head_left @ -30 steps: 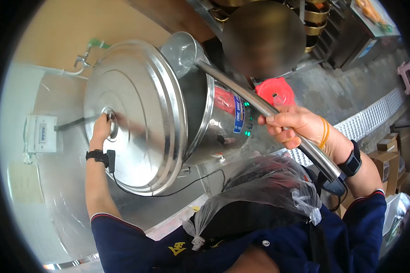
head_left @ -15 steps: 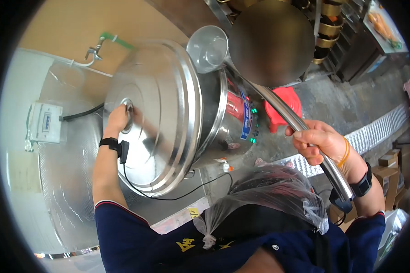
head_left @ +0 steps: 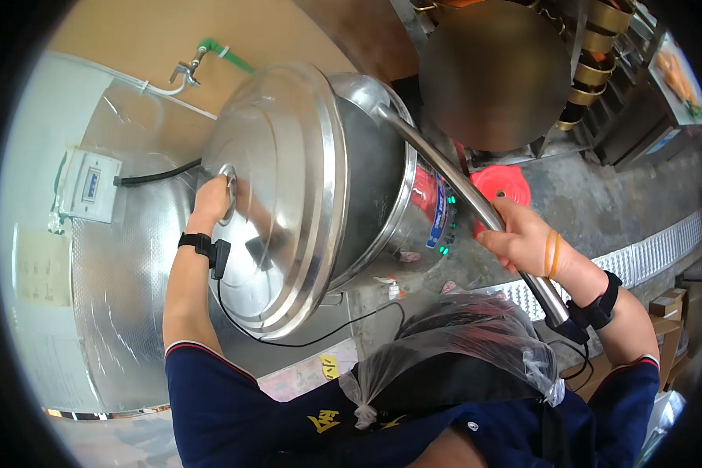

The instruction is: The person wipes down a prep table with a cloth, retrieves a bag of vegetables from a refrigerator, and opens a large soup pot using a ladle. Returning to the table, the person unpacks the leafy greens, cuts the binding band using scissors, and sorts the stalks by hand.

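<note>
My left hand (head_left: 210, 201) is closed around the handle at the centre of a big round steel lid (head_left: 288, 234). The lid stands tilted up over a large steel pot (head_left: 390, 251), whose dark mouth shows along the lid's right side. My right hand (head_left: 522, 235) grips the long metal handle of a large ladle (head_left: 462, 186), near its lower end. At the far side of the pot's mouth, the ladle's bowl lies partly within the rim. The pot's contents cannot be made out.
A tap with a green hose (head_left: 230, 56) is on the wall behind. Beyond the pot are a red plastic stool (head_left: 501, 187) and a rack with brass-coloured pots (head_left: 595, 74). A black cable (head_left: 320, 337) hangs from my left wrist. Cardboard boxes (head_left: 667, 331) stand at right.
The ladle's bowl has gone from above the pot's far rim down into its mouth. My right hand has moved slightly, while my left hand keeps hold of the tilted lid.
</note>
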A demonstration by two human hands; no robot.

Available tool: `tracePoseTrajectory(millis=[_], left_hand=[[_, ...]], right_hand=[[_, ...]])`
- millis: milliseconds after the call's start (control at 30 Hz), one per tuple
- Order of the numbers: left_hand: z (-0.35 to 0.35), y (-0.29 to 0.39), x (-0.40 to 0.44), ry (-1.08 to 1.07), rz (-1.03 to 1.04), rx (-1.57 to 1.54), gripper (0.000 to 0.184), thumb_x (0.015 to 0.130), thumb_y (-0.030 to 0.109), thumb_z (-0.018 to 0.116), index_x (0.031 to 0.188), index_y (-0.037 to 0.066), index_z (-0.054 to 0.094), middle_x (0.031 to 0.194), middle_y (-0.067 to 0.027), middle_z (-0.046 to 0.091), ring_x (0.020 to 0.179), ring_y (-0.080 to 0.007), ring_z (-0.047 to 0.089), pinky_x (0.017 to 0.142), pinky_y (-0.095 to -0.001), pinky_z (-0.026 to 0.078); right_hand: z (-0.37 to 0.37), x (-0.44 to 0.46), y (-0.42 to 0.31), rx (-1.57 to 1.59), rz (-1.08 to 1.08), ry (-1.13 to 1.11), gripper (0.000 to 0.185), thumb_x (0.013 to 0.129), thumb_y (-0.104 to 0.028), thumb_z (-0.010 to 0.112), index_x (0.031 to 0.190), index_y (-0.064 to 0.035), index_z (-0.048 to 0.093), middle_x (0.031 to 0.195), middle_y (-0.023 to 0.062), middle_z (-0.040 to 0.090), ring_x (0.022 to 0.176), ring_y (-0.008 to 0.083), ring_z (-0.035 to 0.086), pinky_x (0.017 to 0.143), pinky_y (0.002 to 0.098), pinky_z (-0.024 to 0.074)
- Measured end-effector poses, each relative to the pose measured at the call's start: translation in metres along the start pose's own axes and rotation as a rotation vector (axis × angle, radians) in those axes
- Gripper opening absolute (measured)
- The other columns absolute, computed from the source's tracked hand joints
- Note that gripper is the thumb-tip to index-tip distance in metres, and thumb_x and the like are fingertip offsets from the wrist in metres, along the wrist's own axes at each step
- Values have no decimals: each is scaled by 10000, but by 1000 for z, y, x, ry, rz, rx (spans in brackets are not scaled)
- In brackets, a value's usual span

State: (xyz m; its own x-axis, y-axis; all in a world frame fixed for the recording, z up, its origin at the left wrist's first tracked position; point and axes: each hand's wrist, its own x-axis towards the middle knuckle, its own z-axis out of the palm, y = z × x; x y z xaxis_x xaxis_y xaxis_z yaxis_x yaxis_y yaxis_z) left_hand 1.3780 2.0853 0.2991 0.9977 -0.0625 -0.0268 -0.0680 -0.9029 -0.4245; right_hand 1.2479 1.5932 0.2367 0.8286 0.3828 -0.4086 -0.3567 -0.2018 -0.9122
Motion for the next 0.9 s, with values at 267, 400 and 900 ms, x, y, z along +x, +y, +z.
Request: tracePoseTrajectory(millis=[267,400,900], left_hand=[[5,-1,-4,-48,-22,-2,177,773,74,456,889,-12,558,866,-213,594,839,-369,563,724,-441,444],[5,9,4,-90,-40,11,179,769,86,472,890,-6,565,871,-209,596,845,-358,569,729,-433,447],[92,47,83,-98,37,13,221,776,146,455,824,47,647,857,-170,624,817,-301,611,688,-392,480]], right_hand=[[2,5,22,-562,-417,308,333,689,-120,576,939,59,449,679,214,529,630,381,529,584,395,427],[-1,-18,8,127,3,76,303,773,-136,544,1013,31,466,608,73,509,468,178,514,425,285,409],[0,-126,71,963,110,190,326,786,-193,591,1019,-8,456,610,12,409,381,34,320,281,170,258]])
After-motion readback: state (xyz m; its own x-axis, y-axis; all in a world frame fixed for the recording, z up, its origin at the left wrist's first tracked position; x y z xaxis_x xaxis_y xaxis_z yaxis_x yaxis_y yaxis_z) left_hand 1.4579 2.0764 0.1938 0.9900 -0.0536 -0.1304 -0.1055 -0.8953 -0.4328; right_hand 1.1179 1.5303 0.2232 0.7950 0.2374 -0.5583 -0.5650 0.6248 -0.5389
